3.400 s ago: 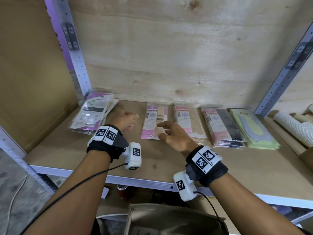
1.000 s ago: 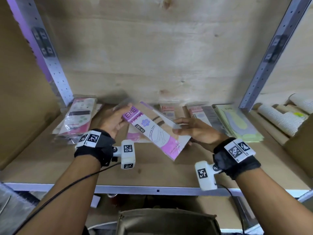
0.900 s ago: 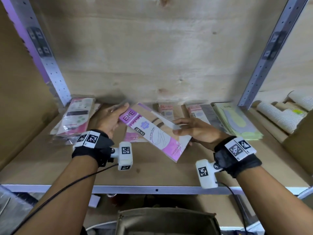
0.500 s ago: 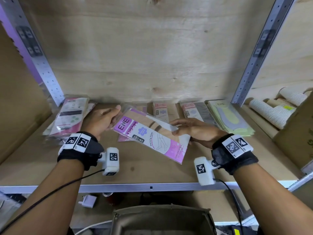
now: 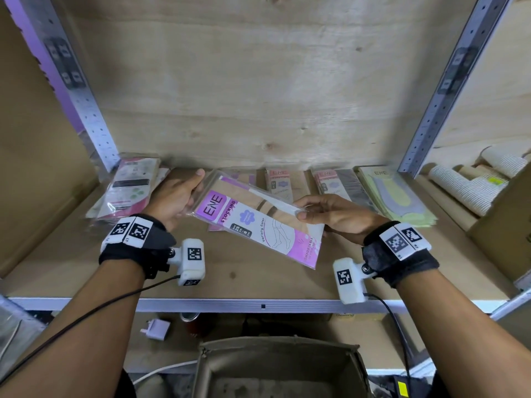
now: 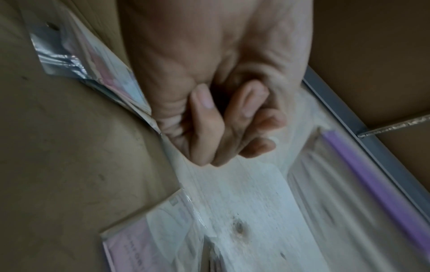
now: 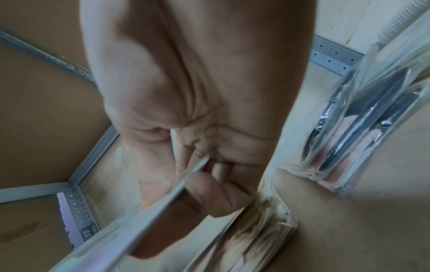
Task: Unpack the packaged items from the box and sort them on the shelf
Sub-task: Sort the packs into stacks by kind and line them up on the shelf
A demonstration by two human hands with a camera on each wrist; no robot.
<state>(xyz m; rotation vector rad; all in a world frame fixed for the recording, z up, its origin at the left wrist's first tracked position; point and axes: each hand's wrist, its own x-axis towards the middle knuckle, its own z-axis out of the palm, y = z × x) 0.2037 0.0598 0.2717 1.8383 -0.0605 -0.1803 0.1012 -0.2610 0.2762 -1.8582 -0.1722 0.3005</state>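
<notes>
Currently: both hands hold one stocking pack (image 5: 255, 225) above the shelf (image 5: 258, 285), sorting step.
Left hand (image 5: 175, 201) grips the pack's purple "ENE" header end, right hand (image 5: 333, 215) pinches its opposite long edge; pack tilted, clear of the board, in front of the row of packs (image 5: 280, 183) at the shelf's back. Flat clear sleeve, beige stocking, white-and-purple card. Next, probably: find the matching pile, lay it flat. Box (image 5: 281, 369) sits below the shelf's front edge.
</notes>
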